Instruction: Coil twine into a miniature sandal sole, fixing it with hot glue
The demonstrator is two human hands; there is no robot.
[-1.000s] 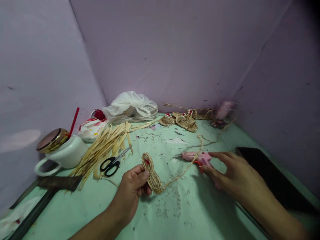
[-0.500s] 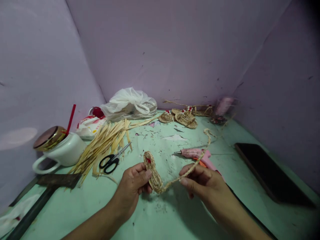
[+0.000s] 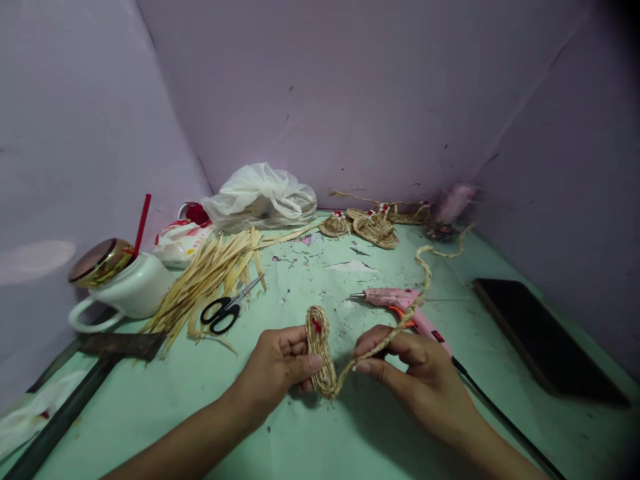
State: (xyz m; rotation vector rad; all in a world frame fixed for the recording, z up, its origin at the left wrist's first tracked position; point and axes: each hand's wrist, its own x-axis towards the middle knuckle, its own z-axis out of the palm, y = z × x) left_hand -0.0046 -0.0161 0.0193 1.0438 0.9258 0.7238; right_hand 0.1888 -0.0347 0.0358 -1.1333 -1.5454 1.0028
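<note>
A small sole-shaped coil of braided straw (image 3: 320,343), with a red spot near its far end, stands tilted between the thumb and fingers of my left hand (image 3: 280,363). From its near end a braided straw cord (image 3: 397,328) runs to the right. My right hand (image 3: 415,373) pinches that cord a short way from the coil. Beyond the pinch the cord passes over a pink glue gun (image 3: 390,297) and curls away toward the back right. The fingertips behind the coil are partly hidden.
Black-handled scissors (image 3: 225,313) lie beside loose straw strips (image 3: 210,273). A hammer (image 3: 117,350) and a white mug (image 3: 135,290) are at left. Small straw slippers (image 3: 375,230) and a white plastic bag (image 3: 265,200) sit at the back. A dark phone (image 3: 540,333) lies at right.
My left hand and the coil have shifted slightly right in view. My right hand now pinches the cord closer to the coil. The whole view has tilted a little.
</note>
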